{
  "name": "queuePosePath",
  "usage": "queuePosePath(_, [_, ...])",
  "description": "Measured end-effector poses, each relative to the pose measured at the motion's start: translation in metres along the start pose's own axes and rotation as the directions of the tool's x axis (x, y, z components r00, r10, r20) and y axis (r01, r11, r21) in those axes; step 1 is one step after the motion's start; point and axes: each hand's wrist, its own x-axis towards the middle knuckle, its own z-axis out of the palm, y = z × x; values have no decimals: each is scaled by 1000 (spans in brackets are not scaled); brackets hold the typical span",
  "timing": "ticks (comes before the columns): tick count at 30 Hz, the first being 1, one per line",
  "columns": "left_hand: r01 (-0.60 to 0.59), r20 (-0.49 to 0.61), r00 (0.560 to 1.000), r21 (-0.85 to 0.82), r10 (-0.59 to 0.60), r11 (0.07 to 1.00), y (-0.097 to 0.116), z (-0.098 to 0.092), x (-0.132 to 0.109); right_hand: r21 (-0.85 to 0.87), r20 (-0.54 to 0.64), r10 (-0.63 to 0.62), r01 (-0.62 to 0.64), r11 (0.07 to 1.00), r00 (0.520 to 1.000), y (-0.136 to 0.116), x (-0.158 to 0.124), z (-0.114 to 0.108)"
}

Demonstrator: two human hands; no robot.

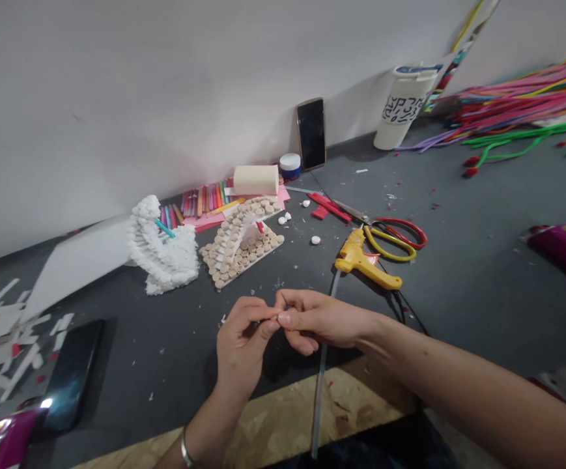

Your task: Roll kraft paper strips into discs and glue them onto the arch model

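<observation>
Bare right forearm (458,381) stretching in from the lower right, thin silver bangle (185,449) on the left wrist, both above a pale chipboard strip (346,413) along the near edge of a dark grey tabletop (463,326). Left hand (241,345) and right hand (319,322) raised close together, fingertips (277,316) closed against each other in a tight pinch, gripping some tiny item too small and hidden to identify. Just beyond the right hand, a long translucent rod (320,371) running from a yellow hot glue gun (363,260), and touching the gun, scissors with red and yellow looped handles (395,240). Farther left, a curved white fluffy model (163,251) beside a beige disc-covered model with a small arch (241,241), then assorted coloured sticks (189,205) on pink paper (263,193) and a cream foam roll (256,180) by the wall. Against that white wall (116,85), a black smartphone (311,133) leaning upright near a white patterned cup (402,107). Far right, a heap of pink, red and green pipe cleaners (522,107); at lower left, a dark phone (72,374) lying flat beside white paper scraps (4,345).
</observation>
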Motion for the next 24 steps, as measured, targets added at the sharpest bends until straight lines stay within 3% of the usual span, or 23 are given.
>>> queuePosePath(3, [-30,141,990,68,20,997,-1,-5,3,-104,-58,22,-28,994,998,-2,-3,-6])
queuePosePath(8, [-260,303,936,250,180,933,2,-13,2,-293,-104,110,-136,946,989,-3,-7,-9])
queuePosePath(11, [-296,263,938,265,227,918,4,-13,1,-269,-43,112,-119,956,993,-4,-7,-6])
queuePosePath(14, [-251,162,963,255,215,934,6,-13,1,-225,-34,35,-42,973,999,-5,-6,-1])
queuePosePath(20, [-127,66,991,188,116,974,6,-12,-2,-350,-148,-70,14,937,987,-11,-10,7])
queuePosePath(24, [-17,58,998,76,13,997,8,-9,-2,-296,-108,-34,1,955,994,-10,-11,7])
